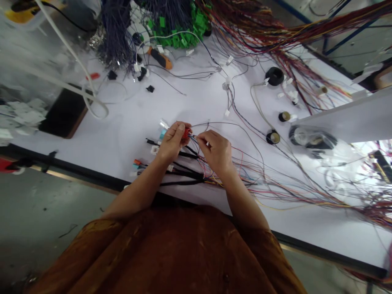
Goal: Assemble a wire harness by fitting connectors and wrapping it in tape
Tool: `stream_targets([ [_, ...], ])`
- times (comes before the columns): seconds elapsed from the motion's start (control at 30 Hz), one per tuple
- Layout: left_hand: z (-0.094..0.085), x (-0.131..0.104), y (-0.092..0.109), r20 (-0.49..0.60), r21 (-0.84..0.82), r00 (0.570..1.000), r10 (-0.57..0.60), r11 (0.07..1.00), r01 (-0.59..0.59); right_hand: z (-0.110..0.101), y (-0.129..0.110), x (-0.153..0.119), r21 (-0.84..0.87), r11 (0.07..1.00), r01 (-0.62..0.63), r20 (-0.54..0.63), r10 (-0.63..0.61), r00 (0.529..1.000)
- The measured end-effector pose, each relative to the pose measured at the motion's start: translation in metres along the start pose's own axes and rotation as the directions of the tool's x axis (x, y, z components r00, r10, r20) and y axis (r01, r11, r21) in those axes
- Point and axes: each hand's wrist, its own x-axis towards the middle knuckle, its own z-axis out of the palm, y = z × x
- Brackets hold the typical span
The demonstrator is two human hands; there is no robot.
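Between the thumb and fingers of my left hand (173,141) sits a red connector (186,133). My right hand (215,150) pinches a thin wire (193,137) right beside it, where several wires meet the connector. Whether that wire's tip is inside the connector is too small to tell. Under and in front of both hands lies a wire harness (186,179) with black-sleeved branches. Its ends carry white, orange and light blue connectors, among them a white connector (155,150) by my left wrist. Loose coloured wires trail from the harness to the right.
Bundles of dark blue wires (114,36) and green connectors (183,38) lie at the back, near an orange-handled screwdriver (161,58). Tape rolls (275,76) stand at the right. A black block (65,110) and white connectors (23,116) are left. The table's dark edge (101,179) runs along my front.
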Motion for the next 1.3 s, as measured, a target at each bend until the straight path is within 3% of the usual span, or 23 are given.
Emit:
stream_targets([
  [0.23,0.0,0.0,-0.002,-0.005,0.087,1.0,0.022,0.996,-0.022,0.0,-0.004,-0.001,0.022,1.0,-0.011,0.034,0.01,0.999],
  [0.53,0.006,-0.007,0.001,0.112,0.255,0.982,0.151,0.951,-0.175,0.018,0.006,0.002,0.018,1.0,-0.009,-0.014,0.009,1.0],
  [0.7,0.002,-0.007,-0.004,0.108,0.251,0.987,0.117,0.958,-0.141,0.025,0.008,-0.007,0.037,0.998,-0.042,-0.031,0.043,0.999],
  [0.8,-0.006,0.0,-0.008,0.035,0.133,0.996,0.085,0.987,-0.089,0.005,0.019,-0.027,0.032,0.999,-0.042,-0.124,0.045,0.991],
  [0.87,-0.009,0.006,-0.008,-0.028,0.008,0.999,0.036,0.999,-0.036,-0.022,0.037,-0.051,0.0,0.998,-0.068,-0.281,0.065,0.958],
  [0.93,-0.008,0.01,-0.006,-0.067,-0.102,0.996,-0.055,0.994,0.048,-0.055,0.06,-0.084,-0.036,0.983,-0.18,-0.457,0.144,0.878],
  [1.0,-0.006,0.012,-0.004,-0.087,-0.163,0.988,-0.124,0.981,0.109,-0.086,0.083,-0.12,-0.057,0.925,-0.376,-0.555,0.284,0.782],
  [1.07,-0.004,0.012,-0.002,-0.096,-0.178,0.984,-0.153,0.975,0.134,-0.108,0.102,-0.151,-0.084,0.825,-0.559,-0.481,0.458,0.748],
  [1.13,-0.002,0.012,-0.002,-0.107,-0.17,0.981,-0.162,0.975,0.142,-0.117,0.116,-0.172,-0.159,0.743,-0.65,-0.349,0.574,0.741],
  [1.3,-0.003,0.012,-0.003,-0.133,-0.13,0.977,-0.167,0.98,0.15,-0.11,0.124,-0.187,-0.325,0.684,-0.653,-0.242,0.608,0.756],
])
